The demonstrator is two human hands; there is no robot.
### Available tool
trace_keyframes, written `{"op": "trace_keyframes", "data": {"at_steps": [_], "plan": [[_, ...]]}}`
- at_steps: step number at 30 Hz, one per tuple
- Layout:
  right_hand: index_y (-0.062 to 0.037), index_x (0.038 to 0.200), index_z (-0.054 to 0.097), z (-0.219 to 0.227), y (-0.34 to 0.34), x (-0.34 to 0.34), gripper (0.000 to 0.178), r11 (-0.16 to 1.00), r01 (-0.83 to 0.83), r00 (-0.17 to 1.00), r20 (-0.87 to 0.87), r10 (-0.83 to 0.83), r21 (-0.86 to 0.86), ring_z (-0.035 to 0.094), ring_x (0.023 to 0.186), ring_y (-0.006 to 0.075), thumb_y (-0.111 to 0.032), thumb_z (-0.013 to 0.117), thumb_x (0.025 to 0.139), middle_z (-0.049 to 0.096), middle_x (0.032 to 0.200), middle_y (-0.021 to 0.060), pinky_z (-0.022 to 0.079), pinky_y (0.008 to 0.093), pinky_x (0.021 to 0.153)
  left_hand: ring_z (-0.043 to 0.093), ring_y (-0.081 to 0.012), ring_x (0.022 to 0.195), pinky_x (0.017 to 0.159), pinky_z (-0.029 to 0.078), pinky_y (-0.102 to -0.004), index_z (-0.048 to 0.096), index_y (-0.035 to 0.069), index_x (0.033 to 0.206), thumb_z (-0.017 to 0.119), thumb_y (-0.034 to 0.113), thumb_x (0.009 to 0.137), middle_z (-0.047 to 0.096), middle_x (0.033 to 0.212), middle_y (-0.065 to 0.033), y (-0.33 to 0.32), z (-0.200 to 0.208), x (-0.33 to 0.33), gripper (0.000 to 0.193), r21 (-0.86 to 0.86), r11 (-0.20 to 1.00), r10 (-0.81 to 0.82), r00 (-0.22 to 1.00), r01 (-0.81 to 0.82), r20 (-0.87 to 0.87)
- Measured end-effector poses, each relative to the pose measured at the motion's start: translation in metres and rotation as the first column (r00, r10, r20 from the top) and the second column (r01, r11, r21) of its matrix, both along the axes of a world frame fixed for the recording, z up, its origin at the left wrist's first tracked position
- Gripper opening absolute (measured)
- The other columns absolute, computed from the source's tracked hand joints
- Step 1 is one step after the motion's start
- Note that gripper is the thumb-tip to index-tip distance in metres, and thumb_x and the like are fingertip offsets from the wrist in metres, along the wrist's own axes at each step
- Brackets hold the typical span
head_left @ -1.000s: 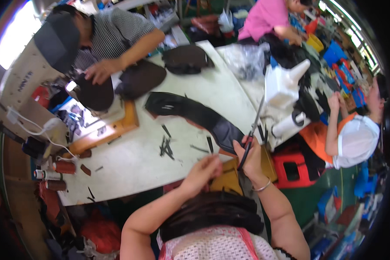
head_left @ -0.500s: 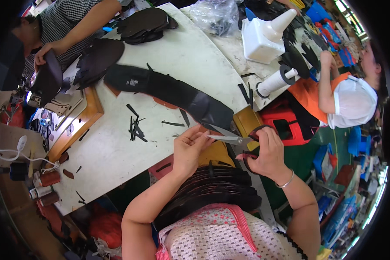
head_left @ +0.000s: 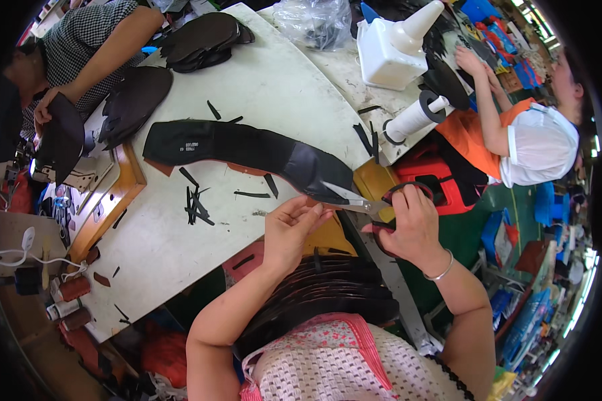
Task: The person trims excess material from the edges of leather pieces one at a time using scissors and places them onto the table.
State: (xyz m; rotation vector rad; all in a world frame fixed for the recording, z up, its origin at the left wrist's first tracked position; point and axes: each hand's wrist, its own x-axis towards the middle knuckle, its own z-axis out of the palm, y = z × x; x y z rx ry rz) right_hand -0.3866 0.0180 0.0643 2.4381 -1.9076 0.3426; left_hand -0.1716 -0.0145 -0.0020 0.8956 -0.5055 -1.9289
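A long, curved black piece of leather-like material with a brown underside lies across the white table, its right end reaching my hands. My left hand is closed, thumb and fingers pinching the near edge of that end. In my right hand is a pair of scissors with dark red-and-black handles, fingers through the loops. Its blades are apart at the piece's right end, just beside my left fingertips. Below my hands, a stack of similar black pieces rests across my lap.
Black scraps lie on the white table. Thread spools and a sewing machine stand left, where a co-worker holds a dark piece. A white bottle and thread cone stand back right, near another person.
The black piece has swung slightly, its far end now lower in view. The scissors have tilted, their blades now over the piece's end. A dark strip at its far edge now lies on the table.
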Motion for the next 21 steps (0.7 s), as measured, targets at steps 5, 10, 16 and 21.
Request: {"op": "trace_keyframes", "data": {"at_steps": [5, 10, 16, 21], "plan": [[-0.0038, 0.079, 0.054, -0.011, 0.008, -0.012, 0.045, 0.999, -0.006, 0.998, -0.066, 0.009, 0.039, 0.053, 0.072, 0.0276, -0.041, 0.076, 0.064, 0.048, 0.079, 0.0104, 0.045, 0.0373, 0.060, 0.065, -0.0236, 0.092, 0.088, 0.054, -0.0330, 0.058, -0.007, 0.104, 0.056, -0.003, 0.089, 0.065, 0.098, -0.0172, -0.001, -0.001, 0.001, 0.016, -0.006, 0.999, -0.033, 0.999, 0.033, 0.008], [-0.0049, 0.077, 0.054, 0.005, -0.011, 0.004, 0.042, 0.992, -0.108, 0.988, -0.114, 0.100, -0.066, 0.054, 0.067, 0.0261, -0.039, 0.075, 0.064, 0.048, 0.076, 0.0095, 0.045, 0.0341, 0.054, 0.065, -0.0230, 0.091, 0.088, 0.054, -0.0336, 0.057, -0.008, 0.103, 0.056, -0.003, 0.089, 0.065, 0.098, -0.0169, 0.001, -0.003, 0.001, 0.015, -0.037, 0.991, -0.122, 0.990, 0.125, 0.064], [-0.0055, 0.073, 0.054, -0.008, -0.003, -0.011, 0.038, 0.994, -0.108, 0.993, -0.045, 0.107, -0.018, 0.055, 0.060, 0.0263, -0.037, 0.075, 0.068, 0.049, 0.070, 0.0089, 0.044, 0.0354, 0.051, 0.066, -0.0223, 0.088, 0.088, 0.054, -0.0356, 0.059, -0.003, 0.102, 0.058, -0.004, 0.087, 0.066, 0.094, -0.0152, 0.005, -0.012, 0.001, 0.014, -0.016, 0.997, -0.074, 0.997, 0.074, -0.002], [-0.0005, 0.071, 0.050, -0.012, -0.029, -0.005, 0.034, 0.966, 0.148, 0.852, 0.469, -0.232, 0.211, 0.048, 0.052, 0.0162, -0.020, 0.077, 0.075, 0.050, 0.061, 0.0085, 0.039, 0.0294, 0.048, 0.066, -0.0225, 0.087, 0.088, 0.054, -0.0370, 0.060, 0.002, 0.098, 0.059, -0.004, 0.087, 0.066, 0.091, -0.0136, 0.011, -0.015, -0.002, 0.012, -0.017, 0.998, -0.067, 0.997, 0.066, -0.049]]}}
